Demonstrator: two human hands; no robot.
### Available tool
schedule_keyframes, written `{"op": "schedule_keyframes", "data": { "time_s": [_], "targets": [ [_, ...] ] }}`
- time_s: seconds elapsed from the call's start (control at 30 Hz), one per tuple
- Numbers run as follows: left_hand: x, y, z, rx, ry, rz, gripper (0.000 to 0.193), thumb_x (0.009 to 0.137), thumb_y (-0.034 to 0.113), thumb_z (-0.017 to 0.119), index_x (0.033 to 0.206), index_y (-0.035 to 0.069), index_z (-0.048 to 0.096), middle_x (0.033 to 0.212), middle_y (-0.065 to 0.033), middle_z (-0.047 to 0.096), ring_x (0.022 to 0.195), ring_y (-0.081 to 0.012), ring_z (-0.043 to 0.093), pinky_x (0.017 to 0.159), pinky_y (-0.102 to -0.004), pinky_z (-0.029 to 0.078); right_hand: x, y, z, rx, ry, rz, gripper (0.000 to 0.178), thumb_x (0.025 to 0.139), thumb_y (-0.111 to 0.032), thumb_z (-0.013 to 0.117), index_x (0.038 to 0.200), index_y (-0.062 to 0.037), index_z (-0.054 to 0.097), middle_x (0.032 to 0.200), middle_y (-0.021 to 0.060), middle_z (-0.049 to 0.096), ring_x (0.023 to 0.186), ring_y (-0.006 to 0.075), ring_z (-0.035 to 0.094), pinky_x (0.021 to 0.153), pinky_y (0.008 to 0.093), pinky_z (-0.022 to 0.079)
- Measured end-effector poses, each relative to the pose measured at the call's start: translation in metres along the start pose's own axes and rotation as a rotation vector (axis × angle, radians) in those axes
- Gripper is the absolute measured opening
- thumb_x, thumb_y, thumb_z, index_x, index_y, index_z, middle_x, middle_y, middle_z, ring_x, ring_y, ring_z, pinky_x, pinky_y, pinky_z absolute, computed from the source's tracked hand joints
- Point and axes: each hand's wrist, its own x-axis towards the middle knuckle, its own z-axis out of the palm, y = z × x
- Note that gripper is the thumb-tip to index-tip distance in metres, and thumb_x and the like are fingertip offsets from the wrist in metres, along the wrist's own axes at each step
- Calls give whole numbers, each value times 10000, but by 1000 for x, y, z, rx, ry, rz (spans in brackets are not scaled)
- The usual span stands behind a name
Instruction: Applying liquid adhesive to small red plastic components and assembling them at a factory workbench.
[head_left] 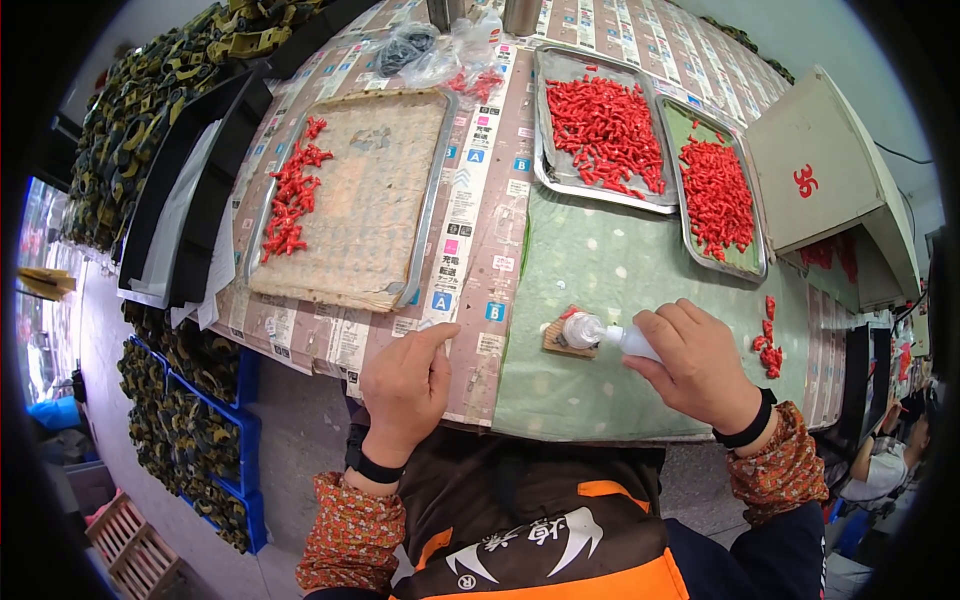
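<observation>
Brown apron (455, 500) | translucent whitish bottle (638, 344), narrow-tipped, tilted | right hand (692, 360) grasping it | left hand (405, 388) free, half-curled

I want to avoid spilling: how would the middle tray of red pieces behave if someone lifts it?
The middle tray would probably stay stiff, since it looks metal. The red pieces could slide if it tips, because they lie loosely heaped.

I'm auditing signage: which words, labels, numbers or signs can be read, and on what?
I don't copy wording out, but writing shows here:
Table covering: repeated characters, letters in blue squares; smaller print unreadable.
Cream box: red handwritten digits.
Brown apron: white characters and a logo.
White papers at left: no readable writing.
</observation>
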Motion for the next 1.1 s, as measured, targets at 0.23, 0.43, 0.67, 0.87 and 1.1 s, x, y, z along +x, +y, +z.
{"op": "schedule_keyframes", "data": {
  "time_s": [0.23,0.43,0.67,0.87,1.1],
  "targets": [
    [1,-1,-1,-6,-9,0,231,889,-15,612,1066,82,726,865,-112,698,720,-290,662,629,-379,501,5,-4,-6,-49,-56,-14,427,760,-179,809,1088,-15,589,901,118,587,799,310,580,682,420,474],
    [1,0,-2,-17,-4,5,234,882,-20,614,1063,79,725,863,-116,697,716,-289,661,628,-378,500,7,-9,-9,-123,-56,-18,434,732,-176,823,1075,-43,592,902,87,583,811,269,584,702,398,478],
    [0,-1,-3,-9,-3,-1,221,886,-11,616,1057,78,724,836,-108,687,685,-282,644,610,-378,488,6,-7,-6,-79,-43,2,453,736,-174,826,1105,-48,596,909,91,595,811,279,594,702,418,486],
    [2,-1,-1,5,-14,-3,223,884,-11,614,1058,78,722,856,-113,696,707,-289,655,621,-383,493,-5,13,-2,452,43,188,375,844,-148,794,1161,-40,627,949,108,642,863,264,639,783,358,514],
    [3,0,3,-25,27,31,282,830,-24,618,1073,84,715,854,-120,683,739,-328,650,642,-428,496,-20,58,-23,923,209,417,308,885,-114,750,1161,-27,646,983,8,634,919,83,592,826,268,488]
  ]
}}
